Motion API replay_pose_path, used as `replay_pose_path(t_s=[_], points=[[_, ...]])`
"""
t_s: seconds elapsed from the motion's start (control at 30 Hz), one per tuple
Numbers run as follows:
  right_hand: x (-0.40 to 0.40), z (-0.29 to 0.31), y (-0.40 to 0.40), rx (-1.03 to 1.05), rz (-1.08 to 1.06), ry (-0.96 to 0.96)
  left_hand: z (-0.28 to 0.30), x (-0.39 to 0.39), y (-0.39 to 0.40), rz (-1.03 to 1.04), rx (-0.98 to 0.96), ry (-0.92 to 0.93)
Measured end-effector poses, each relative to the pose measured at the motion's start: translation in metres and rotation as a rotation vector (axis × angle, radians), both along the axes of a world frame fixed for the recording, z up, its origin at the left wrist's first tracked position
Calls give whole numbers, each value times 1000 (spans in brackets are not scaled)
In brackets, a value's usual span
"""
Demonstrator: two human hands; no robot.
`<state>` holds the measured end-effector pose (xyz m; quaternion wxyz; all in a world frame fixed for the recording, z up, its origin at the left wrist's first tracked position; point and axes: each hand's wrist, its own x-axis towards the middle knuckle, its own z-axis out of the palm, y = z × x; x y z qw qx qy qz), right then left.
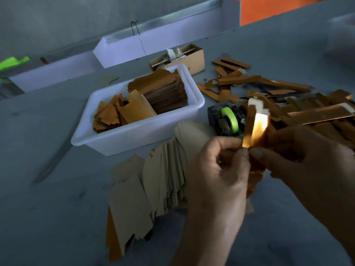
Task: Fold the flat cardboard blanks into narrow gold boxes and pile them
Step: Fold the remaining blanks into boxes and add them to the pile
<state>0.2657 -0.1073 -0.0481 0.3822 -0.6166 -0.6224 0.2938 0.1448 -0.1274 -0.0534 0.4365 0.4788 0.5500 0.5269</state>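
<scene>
Head view: much of the frame is softened by motion blur, and the right hand (pixel 307 169) is cut off by the right edge at 3 o'clock, its wrist lost past the bottom corner. The lower part of the gold blank (pixel 255 127) is hidden between and behind both hands, so its full length cannot be made out. A pale blurred shape at 2 o'clock cannot be identified.

A white plastic tub (pixel 134 139) is seen at 10 o'clock from the hands; two batches of flat gold blanks (pixel 163 93) are held in it, a tall squared stack at its far end and a looser, leaning batch at its near end. Beyond it, at 12 o'clock, a small brown carton (pixel 194 58) is packed with contents too blurred to name. A long white trough (pixel 163 37) is mounted farther back.

The gold blank is held upright at frame centre, its long axis running from 6 to 12 o'clock, its upper end tipped away towards the table and a bright glare caught on its face. It is pinched at its lower part by the left hand (pixel 217 173), thumb against curled fingers, and by the right hand's fingertips, pressed together on it.

A green tape dispenser (pixel 226 120) sits just behind. Finished gold boxes (pixel 288 104) are heaped at 2 o'clock; a fanned stack of brown-faced blanks (pixel 153 189) lies at 8 o'clock on the grey table (pixel 48 208).
</scene>
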Motion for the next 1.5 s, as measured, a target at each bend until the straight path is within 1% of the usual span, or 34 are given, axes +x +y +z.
replay_pose_path(t_s=[0.1,0.13,0.17,0.2,0.23,0.27,0.37,0.4,0.47,0.53,0.6,0.63,0.7,0.77,0.83,0.87,0.93,1.03,1.07,1.1,1.13,1.2,1.27,1.37,1.4,1.47,1.5], points=[[2,-5,0,-93,84,243,-5,-1,1,29,-154,-175],[2,-6,0,-125,100,313,-5,-3,1,34,-195,-194],[1,-7,0,-150,111,360,-4,-4,0,21,-215,-168],[1,-8,0,-158,117,383,-4,-6,-1,1,-207,-97],[1,-9,0,-144,113,388,-3,-7,-2,-12,-167,26],[2,-9,2,-109,91,358,-4,-9,-4,3,-98,203],[12,-9,17,45,-43,140,-5,-21,-4,175,190,867],[19,-12,26,94,-98,69,-5,-25,-3,208,220,1050],[36,-20,50,172,-219,-109,-12,-27,-4,166,177,1253],[46,-26,71,154,-298,-244,-20,-26,-4,107,142,1353],[48,-33,78,101,-330,-266,-24,-23,-2,89,107,1365],[46,-36,76,117,-332,-268,-25,-22,-1,91,99,1349],[33,-37,63,205,-316,-227,-23,-21,1,106,97,1308],[20,-37,45,355,-281,-151,-23,-20,1,112,132,1321],[11,-40,29,473,-241,-213,-26,-21,0,126,171,1336],[8,-39,22,472,-230,-219,-28,-23,0,139,194,1330],[4,-35,14,414,-196,-150,-30,-27,0,178,252,1298],[-1,-22,6,377,-173,-144,-30,-34,-1,296,393,1184],[-1,-20,3,322,-142,-130,-29,-35,-2,331,417,1159],[-2,-17,0,224,-83,-79,-29,-37,-3,345,430,1130],[-5,-14,-2,94,-8,30,-29,-39,-5,337,444,1097],[-12,-11,-5,-187,115,316,-29,-41,-9,295,501,1063],[-16,-15,-5,-365,160,518,-32,-42,-10,234,583,1067],[-18,-22,-4,-479,125,809,-39,-46,-11,143,682,1090],[-16,-24,-3,-500,123,860,-40,-46,-12,130,684,1074],[-15,-27,-2,-527,137,922,-38,-45,-13,184,634,970],[-15,-28,-2,-534,154,950,-34,-44,-13,256,578,858]])
